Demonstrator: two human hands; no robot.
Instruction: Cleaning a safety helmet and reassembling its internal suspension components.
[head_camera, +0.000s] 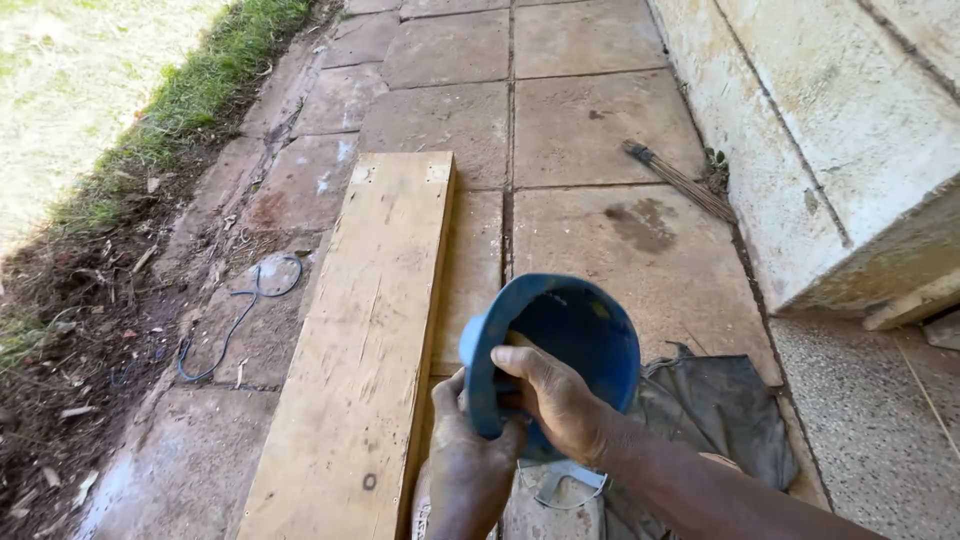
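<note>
A person's two bare hands hold a blue plastic bucket (560, 345), tipped on its side so its open mouth faces back toward them and slightly up. The right hand (555, 400) reaches over the near rim, fingers curled down into the bucket and clenched on its edge. The left hand (465, 455) grips the rim from below and from the left, thumb pressed against the outside wall. The bucket is lifted clear of the ground, low in the middle of the view.

Under the hands lies a thin metal wire loop (560, 490); it is probably the bucket's handle, though the hands hide where it joins. Just to the right, a crumpled dark grey cloth (720, 410) lies on the paving. To the left of the hands, a long pale wooden plank (365, 340) lies flat on the stone slabs (590, 120), running away from the viewer. Further left, a blue cord (235, 320) curls across the edge of the paving, beside bare soil and a strip of grass (190, 100). On the right rises a pale, weathered wall (840, 130), with a small bundle of sticks (680, 180) lying at its foot.
</note>
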